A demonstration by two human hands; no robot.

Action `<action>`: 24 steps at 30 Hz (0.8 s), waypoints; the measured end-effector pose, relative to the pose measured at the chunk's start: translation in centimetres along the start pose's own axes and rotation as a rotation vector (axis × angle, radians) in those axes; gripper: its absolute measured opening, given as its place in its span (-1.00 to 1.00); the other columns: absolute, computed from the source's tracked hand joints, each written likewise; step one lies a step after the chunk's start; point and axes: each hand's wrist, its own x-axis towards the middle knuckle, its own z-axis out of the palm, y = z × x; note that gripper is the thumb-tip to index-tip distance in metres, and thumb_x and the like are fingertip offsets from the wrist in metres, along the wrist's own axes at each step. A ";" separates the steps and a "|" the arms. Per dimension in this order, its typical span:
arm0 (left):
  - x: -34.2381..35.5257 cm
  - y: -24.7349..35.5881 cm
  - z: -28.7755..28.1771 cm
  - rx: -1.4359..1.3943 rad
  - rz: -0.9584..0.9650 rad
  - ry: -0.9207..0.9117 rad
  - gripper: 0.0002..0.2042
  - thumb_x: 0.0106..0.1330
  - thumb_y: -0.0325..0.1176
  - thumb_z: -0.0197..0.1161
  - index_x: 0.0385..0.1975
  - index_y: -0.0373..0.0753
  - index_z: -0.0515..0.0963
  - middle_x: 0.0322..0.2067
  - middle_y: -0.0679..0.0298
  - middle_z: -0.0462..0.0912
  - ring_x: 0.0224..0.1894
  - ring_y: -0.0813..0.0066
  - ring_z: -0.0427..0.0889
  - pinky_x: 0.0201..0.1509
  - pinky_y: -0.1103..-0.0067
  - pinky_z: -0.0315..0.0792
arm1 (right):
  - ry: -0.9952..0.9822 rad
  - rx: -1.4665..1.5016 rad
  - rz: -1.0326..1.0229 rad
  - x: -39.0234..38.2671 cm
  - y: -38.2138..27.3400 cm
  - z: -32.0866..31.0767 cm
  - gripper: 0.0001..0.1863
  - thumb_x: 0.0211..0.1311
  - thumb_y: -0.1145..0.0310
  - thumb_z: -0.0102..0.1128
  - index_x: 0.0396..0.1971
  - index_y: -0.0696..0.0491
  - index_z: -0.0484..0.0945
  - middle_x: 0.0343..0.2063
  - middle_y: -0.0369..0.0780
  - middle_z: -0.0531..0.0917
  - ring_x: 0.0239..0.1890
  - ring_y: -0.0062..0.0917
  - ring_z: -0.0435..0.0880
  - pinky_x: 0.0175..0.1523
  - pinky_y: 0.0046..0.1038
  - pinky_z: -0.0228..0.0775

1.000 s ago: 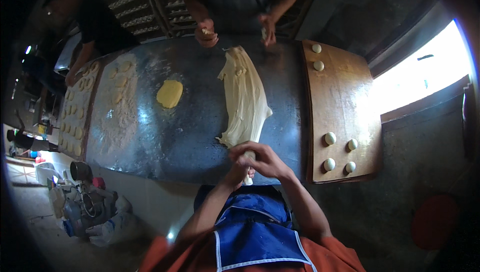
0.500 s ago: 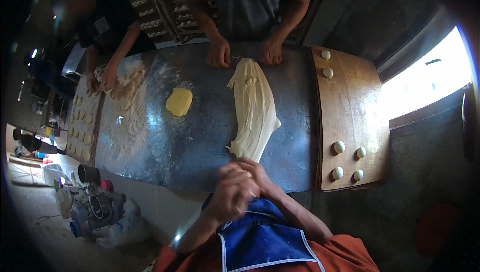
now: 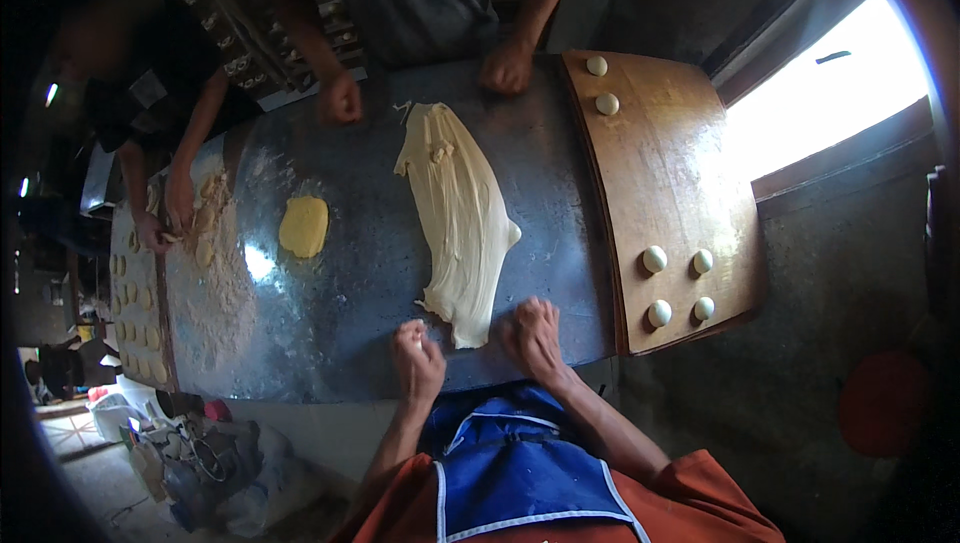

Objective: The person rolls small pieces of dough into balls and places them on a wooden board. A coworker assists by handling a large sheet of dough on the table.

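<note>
A long sheet of pale, stretchy dough (image 3: pixel 463 233) lies lengthwise across the dark tabletop (image 3: pixel 370 293), its near end between my two hands. My left hand (image 3: pixel 418 361) is closed at the near edge, just left of the dough. A small pale bit shows at its fingers, too small to make out. My right hand (image 3: pixel 537 338) is curled into a fist on the table, just right of the dough's near end, with nothing visible in it. At the dough's far end, another person's two fists (image 3: pixel 425 88) rest on either side of it.
A flattened yellow lump (image 3: pixel 303 226) lies left of the dough. Several round dough balls (image 3: pixel 655 260) sit on a wooden board (image 3: pixel 680 183) at right. At far left, a second person's hands (image 3: pixel 165 218) work near flour and a tray of small pieces (image 3: pixel 135 318).
My hands were together in front of the dough's near end; now they are apart, one on each side of it. The other person's fists have moved wider apart. The view has shifted.
</note>
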 end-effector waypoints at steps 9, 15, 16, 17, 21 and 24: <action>4.8 0.4 -0.5 -0.094 -0.233 0.043 -0.68 0.31 -0.48 0.40 -0.13 -0.28 0.35 -0.20 0.06 0.47 -0.14 0.02 0.52 0.01 0.16 0.42 | 0.155 -0.174 -0.070 4.9 -1.9 -1.2 -0.50 0.12 0.22 0.45 -0.13 0.25 0.42 -0.17 0.03 0.46 -0.13 -0.04 0.47 -0.01 -0.04 0.32; 5.3 -5.2 -5.6 -0.011 -0.100 -0.111 -0.68 0.27 -0.48 0.42 -0.17 -0.27 0.35 -0.25 0.05 0.47 -0.16 0.02 0.51 -0.03 0.19 0.42 | -0.069 -0.193 -0.030 4.7 4.6 -6.3 -0.55 0.13 0.20 0.41 -0.18 0.20 0.43 -0.32 -0.01 0.49 -0.23 -0.08 0.48 -0.11 -0.04 0.27; 6.8 -5.0 -4.3 0.003 -0.174 -0.009 -0.70 0.29 -0.48 0.40 -0.19 -0.27 0.35 -0.26 0.05 0.46 -0.17 0.02 0.51 -0.04 0.22 0.43 | 0.103 -0.222 -0.134 7.2 3.3 -5.8 -0.55 0.11 0.27 0.43 -0.18 0.21 0.40 -0.29 -0.02 0.48 -0.22 -0.07 0.45 -0.10 -0.04 0.26; 6.0 -3.7 -3.4 -0.006 -0.201 0.014 -0.71 0.29 -0.48 0.39 -0.19 -0.27 0.35 -0.26 0.05 0.46 -0.18 0.01 0.52 -0.05 0.22 0.43 | 0.127 -0.170 -0.078 7.7 0.9 -4.1 -0.50 0.11 0.28 0.43 -0.12 0.24 0.37 -0.26 -0.03 0.48 -0.20 -0.07 0.45 -0.10 -0.03 0.27; 1.4 -1.3 -2.5 -0.091 0.005 -0.074 -0.75 0.32 -0.49 0.34 -0.19 -0.28 0.36 -0.28 0.05 0.46 -0.21 -0.03 0.54 -0.10 0.22 0.43 | 0.151 0.070 -0.238 0.3 0.4 -0.2 -0.23 -0.01 0.45 0.57 0.14 0.33 0.28 -0.31 0.00 0.54 -0.31 -0.06 0.49 -0.17 -0.02 0.35; 3.6 -4.4 -6.8 0.038 0.030 -0.207 -0.75 0.32 -0.48 0.35 -0.21 -0.26 0.35 -0.29 0.07 0.48 -0.24 -0.01 0.53 -0.10 0.21 0.43 | -0.162 -0.223 0.037 2.3 4.1 -5.7 -0.61 0.09 0.28 0.49 -0.26 0.15 0.47 -0.42 -0.08 0.47 -0.30 -0.13 0.49 -0.16 -0.01 0.26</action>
